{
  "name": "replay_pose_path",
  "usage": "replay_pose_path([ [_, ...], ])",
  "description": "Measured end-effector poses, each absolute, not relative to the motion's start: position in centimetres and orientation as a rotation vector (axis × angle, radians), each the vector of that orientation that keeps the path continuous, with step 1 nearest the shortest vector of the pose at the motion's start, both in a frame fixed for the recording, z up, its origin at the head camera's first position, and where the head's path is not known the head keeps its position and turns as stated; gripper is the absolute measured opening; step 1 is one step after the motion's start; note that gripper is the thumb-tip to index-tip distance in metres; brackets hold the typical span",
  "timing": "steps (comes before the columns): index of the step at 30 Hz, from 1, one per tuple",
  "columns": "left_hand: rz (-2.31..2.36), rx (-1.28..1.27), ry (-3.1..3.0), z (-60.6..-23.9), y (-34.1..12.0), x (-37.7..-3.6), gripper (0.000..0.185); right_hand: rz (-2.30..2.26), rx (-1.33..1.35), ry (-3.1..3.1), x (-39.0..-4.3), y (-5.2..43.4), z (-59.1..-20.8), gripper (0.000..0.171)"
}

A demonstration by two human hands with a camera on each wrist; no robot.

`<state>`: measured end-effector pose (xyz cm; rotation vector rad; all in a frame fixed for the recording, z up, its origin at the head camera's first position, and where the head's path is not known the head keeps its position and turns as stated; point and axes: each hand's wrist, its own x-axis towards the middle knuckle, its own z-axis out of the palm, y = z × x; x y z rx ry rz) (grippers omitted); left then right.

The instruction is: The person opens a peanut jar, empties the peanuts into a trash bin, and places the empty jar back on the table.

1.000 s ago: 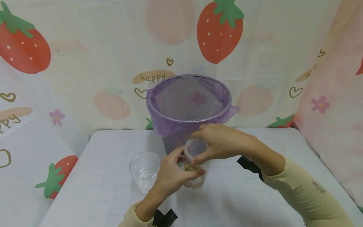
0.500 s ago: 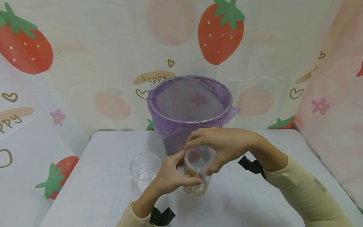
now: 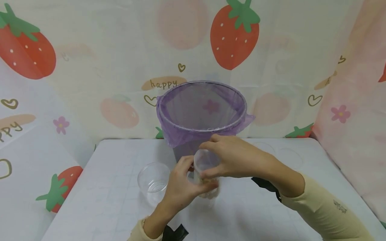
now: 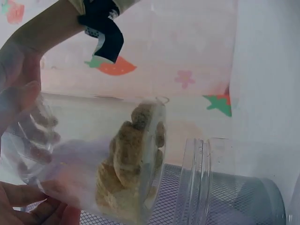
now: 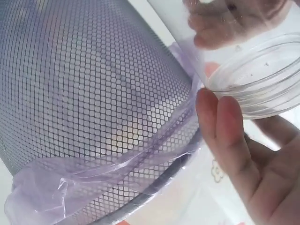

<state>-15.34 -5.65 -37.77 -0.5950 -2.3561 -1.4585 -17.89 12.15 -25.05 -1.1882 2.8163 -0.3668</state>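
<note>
A clear plastic jar point(image 3: 209, 194) with several tan, rough chunks point(image 4: 126, 154) at its bottom stands in front of the bin. My left hand point(image 3: 182, 187) grips the jar's body, its thumb across the near side. At the top, my right hand point(image 3: 238, 157) holds the round clear lid point(image 3: 206, 160), thumb in front and fingers behind. The right wrist view has these fingertips point(image 5: 229, 117) touching the ridged rim. To the left of my left hand stands a second clear jar point(image 3: 153, 180), with its mouth up.
Behind the jars is a mesh bin point(image 5: 93, 93) with a purple bag point(image 3: 173, 134) folded over its rim. Faint round outlines, perhaps clear lids point(image 3: 291, 158), lie at the table's back right. A strawberry-print cloth point(image 3: 120, 43) hangs behind the white table point(image 3: 114, 160).
Half a second ago my right thumb and fingers were spread wider around the lid; now they are drawn in on it again. My left hand has stayed on the jar.
</note>
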Motion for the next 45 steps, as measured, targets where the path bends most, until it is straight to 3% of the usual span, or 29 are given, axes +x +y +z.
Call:
replay_pose_path([
  [8, -1.51, -0.728, -2.384, -37.9, -6.2, -15.8, 0.072, -0.498, -1.679, 2.327, -20.4, 14.0, -24.8, 0.058],
  [13, -1.567, -0.619, -2.429, -38.2, -6.2, -15.9, 0.067, -0.497, -1.539, 2.508, -19.7, 13.2, -25.4, 0.048],
  [21, -1.42, -0.502, -2.394, -37.9, -5.6, -15.6, 0.066, -0.339, -1.187, 2.864, -18.5, 11.6, -25.6, 0.062],
  [30, -1.36, -0.532, -2.428, -37.5, -5.6, -15.5, 0.074, -0.36, -1.417, 2.643, -19.1, 12.7, -24.9, 0.057],
  [40, -1.416, -0.499, -2.438, -37.7, -5.4, -15.5, 0.073, -0.274, -1.093, 2.945, -18.2, 11.4, -25.9, 0.061],
  [45, -1.409, -0.487, -2.452, -37.4, -5.6, -15.4, 0.072, -0.367, -1.118, 2.87, -18.3, 11.9, -25.4, 0.058],
])
